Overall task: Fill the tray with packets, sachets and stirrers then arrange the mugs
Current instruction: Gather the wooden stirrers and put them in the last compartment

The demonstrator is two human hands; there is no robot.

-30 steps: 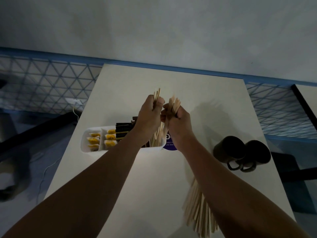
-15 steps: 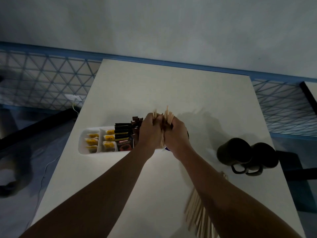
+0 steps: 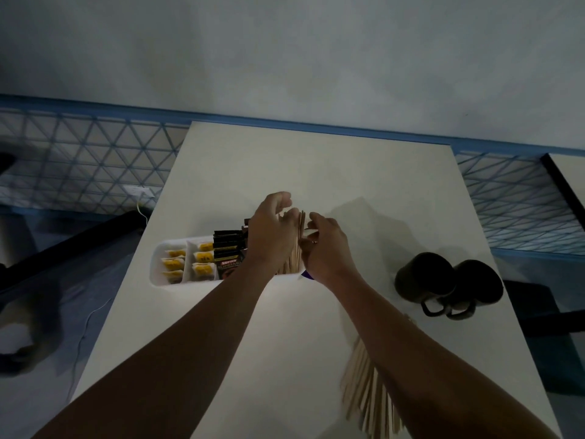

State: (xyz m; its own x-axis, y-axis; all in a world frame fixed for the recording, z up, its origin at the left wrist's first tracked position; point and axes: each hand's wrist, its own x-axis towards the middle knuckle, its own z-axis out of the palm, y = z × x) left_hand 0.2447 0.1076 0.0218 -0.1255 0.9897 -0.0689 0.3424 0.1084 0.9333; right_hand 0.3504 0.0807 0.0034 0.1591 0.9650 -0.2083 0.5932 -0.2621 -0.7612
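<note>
white tabletop point(image 3: 316, 160); stirrers point(image 3: 296, 248) upright in tray point(image 3: 156, 268), left hand point(image 3: 269, 239) slack, right hand point(image 3: 327, 252) around them

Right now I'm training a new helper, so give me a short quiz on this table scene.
1. True or false: both mugs stand outside the tray.
2. The tray's leftmost compartment holds: A yellow sachets, B spoons, C lids.
3. What stands in the tray between the left hand and the right hand?
Key: 1 true; 2 A; 3 stirrers.
</note>
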